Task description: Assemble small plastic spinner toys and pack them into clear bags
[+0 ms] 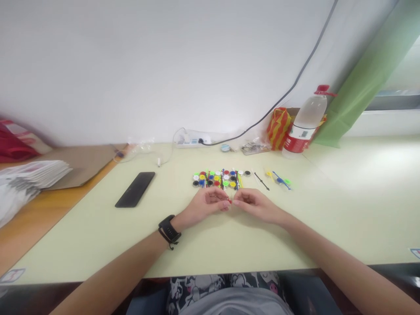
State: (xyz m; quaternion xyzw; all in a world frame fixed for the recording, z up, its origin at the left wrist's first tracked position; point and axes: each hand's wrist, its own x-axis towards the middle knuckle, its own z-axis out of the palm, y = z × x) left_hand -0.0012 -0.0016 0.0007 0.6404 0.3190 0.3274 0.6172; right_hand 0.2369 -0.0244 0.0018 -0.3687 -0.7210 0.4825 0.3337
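Above the front half of the table, my left hand [210,204] pinches a small red piece [230,201] between thumb and fingertips. My right hand [257,204] is closed in a pinch right beside it, its fingertips almost meeting the left ones. What the right fingertips hold is too small to make out. Just beyond both hands lie rows of small round plastic discs [217,178] in white, blue, black, red, yellow and green, with thin coloured sticks among them. A black arrow-ended stick [261,181] and a blue stick [281,180] lie to the right of the rows.
A black phone [135,189] lies to the left. Along the wall are a power strip [193,141] with cables, a flat plastic packet [256,147], a red-yellow striped bag [278,128] and a large water bottle [305,122]. Cardboard [82,164] and stacked papers [36,173] sit far left.
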